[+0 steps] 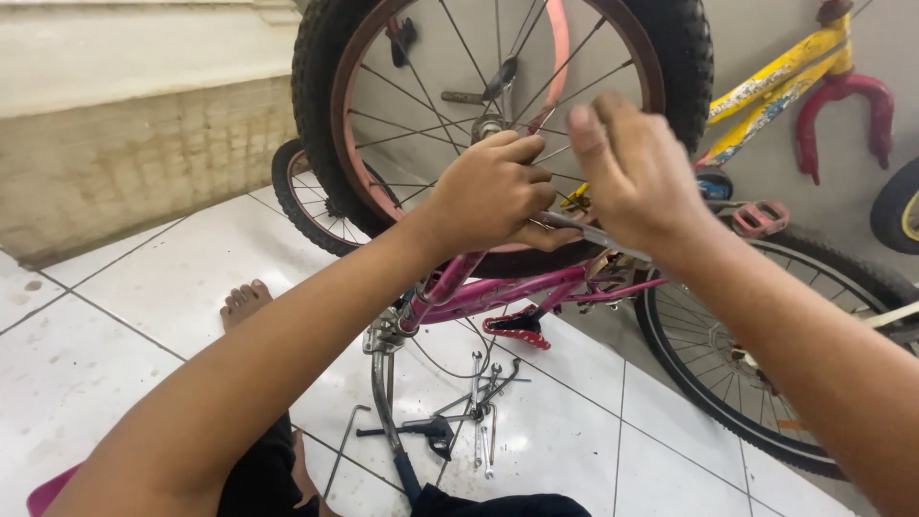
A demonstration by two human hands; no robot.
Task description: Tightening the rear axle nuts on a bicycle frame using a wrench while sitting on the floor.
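Hands at pink bicycle (498, 292) wheel (498, 115): left hand (493, 191) fisted on wrench (593, 233) (silver), right hand (632, 172) loosely open.

An upturned bicycle frame (498, 292) stands on a tiled floor (144, 325), its wheel (498, 115) raised behind 2 hands: the left hand (493, 191) before the hub, the right hand (632, 172) just beside it, a wrench (593, 233) between them. Loose tools (474, 412) lie on the floor below the frame. A second bicycle (795, 86) leans at right; a bare foot (244, 302) rests at left.
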